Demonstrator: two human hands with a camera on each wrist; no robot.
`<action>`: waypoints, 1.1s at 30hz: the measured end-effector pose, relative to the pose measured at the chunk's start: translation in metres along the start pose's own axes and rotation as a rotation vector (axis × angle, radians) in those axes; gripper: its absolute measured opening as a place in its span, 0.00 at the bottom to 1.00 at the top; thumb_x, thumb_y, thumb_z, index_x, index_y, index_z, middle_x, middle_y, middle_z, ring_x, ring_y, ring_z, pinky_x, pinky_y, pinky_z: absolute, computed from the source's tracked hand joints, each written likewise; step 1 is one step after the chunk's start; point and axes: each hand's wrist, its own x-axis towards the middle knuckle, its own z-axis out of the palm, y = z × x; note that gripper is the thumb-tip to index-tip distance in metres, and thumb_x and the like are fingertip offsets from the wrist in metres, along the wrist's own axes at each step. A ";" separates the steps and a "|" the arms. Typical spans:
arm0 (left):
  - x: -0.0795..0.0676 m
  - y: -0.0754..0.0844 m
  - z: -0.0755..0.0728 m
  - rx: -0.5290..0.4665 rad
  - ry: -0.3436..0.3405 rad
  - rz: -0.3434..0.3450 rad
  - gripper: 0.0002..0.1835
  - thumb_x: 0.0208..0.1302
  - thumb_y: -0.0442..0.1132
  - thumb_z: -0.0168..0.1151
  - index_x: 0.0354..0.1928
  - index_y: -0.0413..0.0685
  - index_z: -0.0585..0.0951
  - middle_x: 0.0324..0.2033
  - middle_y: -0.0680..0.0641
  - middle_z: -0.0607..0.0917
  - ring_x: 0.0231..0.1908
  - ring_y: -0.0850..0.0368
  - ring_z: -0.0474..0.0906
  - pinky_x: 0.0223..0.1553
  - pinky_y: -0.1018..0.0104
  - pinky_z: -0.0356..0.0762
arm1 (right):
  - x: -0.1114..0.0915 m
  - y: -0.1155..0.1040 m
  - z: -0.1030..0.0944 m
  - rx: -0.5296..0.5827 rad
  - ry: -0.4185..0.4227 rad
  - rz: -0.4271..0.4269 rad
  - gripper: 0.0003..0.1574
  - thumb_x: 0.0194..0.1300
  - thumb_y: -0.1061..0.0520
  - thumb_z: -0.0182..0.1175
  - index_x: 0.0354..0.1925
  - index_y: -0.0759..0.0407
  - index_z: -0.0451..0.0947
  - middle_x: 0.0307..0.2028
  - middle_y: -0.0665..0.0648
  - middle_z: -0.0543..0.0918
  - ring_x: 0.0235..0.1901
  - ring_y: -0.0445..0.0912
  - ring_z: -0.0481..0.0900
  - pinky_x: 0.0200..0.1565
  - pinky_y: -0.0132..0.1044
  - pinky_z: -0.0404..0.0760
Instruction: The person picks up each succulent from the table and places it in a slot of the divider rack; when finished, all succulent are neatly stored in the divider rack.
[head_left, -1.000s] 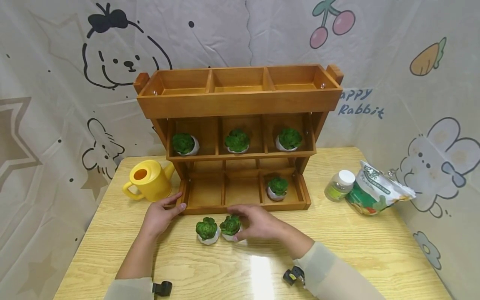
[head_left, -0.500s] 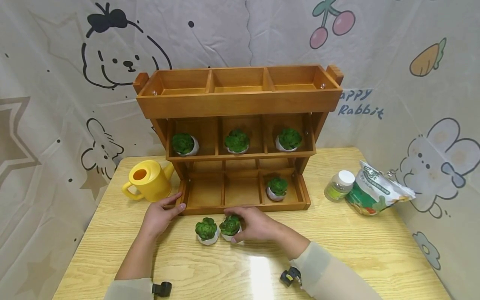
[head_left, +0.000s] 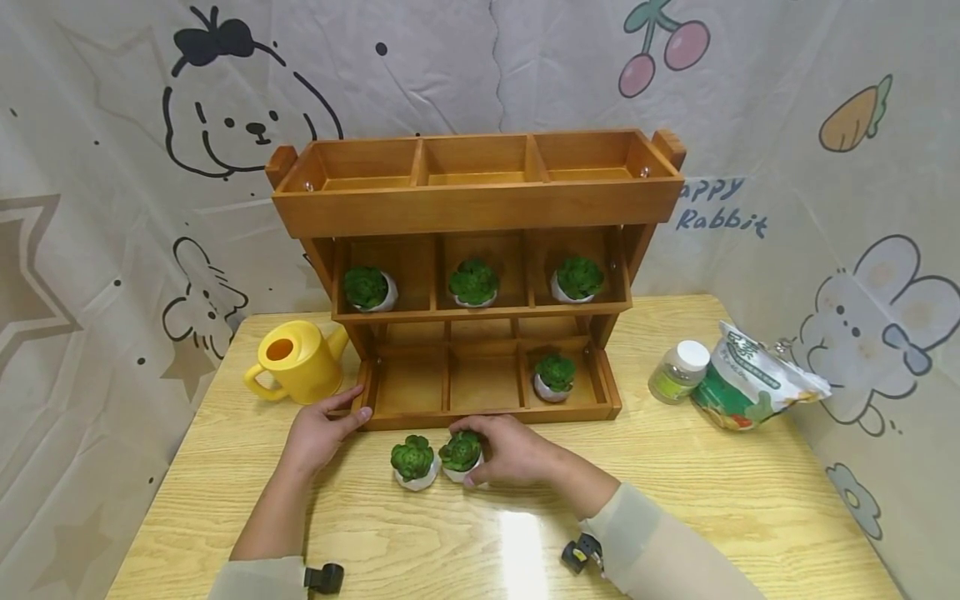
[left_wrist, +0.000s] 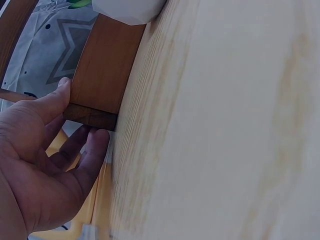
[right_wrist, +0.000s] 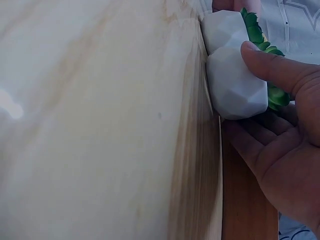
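Note:
A three-tier wooden plant shelf [head_left: 480, 208] stands on the table. My left hand [head_left: 318, 433] grips its lower left front corner; in the left wrist view the thumb lies on one face of the board end [left_wrist: 92, 112], the fingers on another. Just in front of the shelf, my right hand [head_left: 517, 450] holds a small artificial succulent [head_left: 460, 452] in a white faceted pot, thumb on the pot's near side and fingers round the back. In the right wrist view that pot [right_wrist: 235, 85] sits on the tabletop. A matching succulent [head_left: 414, 460] stands close on its left.
Three succulents fill the middle tier, one of them at its centre [head_left: 474, 282]. Another succulent [head_left: 555, 377] sits in the bottom right compartment. A yellow watering can [head_left: 296, 362] stands left of the shelf; a white-capped jar [head_left: 678, 372] and a green-white bag [head_left: 753, 379] stand right.
My right hand has shifted very slightly left and closed in around the right-hand succulent. My left hand keeps its place on the shelf corner.

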 end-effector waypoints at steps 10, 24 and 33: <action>0.000 -0.001 0.001 -0.001 0.012 -0.002 0.31 0.68 0.53 0.71 0.71 0.56 0.78 0.67 0.35 0.77 0.66 0.40 0.74 0.59 0.50 0.77 | -0.002 0.000 0.000 0.005 0.015 0.014 0.50 0.50 0.48 0.84 0.69 0.48 0.76 0.60 0.47 0.82 0.57 0.40 0.78 0.62 0.40 0.75; 0.002 -0.001 0.001 -0.020 0.010 -0.007 0.31 0.68 0.52 0.71 0.71 0.56 0.78 0.67 0.36 0.78 0.66 0.41 0.75 0.58 0.52 0.78 | -0.004 0.001 -0.006 0.058 0.040 0.004 0.49 0.50 0.48 0.84 0.69 0.50 0.76 0.59 0.46 0.82 0.59 0.43 0.78 0.66 0.45 0.72; 0.001 -0.001 0.001 -0.012 0.006 -0.005 0.31 0.68 0.53 0.71 0.71 0.57 0.78 0.67 0.36 0.77 0.66 0.40 0.74 0.59 0.50 0.77 | -0.005 0.000 -0.016 0.097 0.035 -0.007 0.49 0.54 0.48 0.82 0.71 0.53 0.74 0.59 0.47 0.83 0.59 0.43 0.80 0.63 0.43 0.75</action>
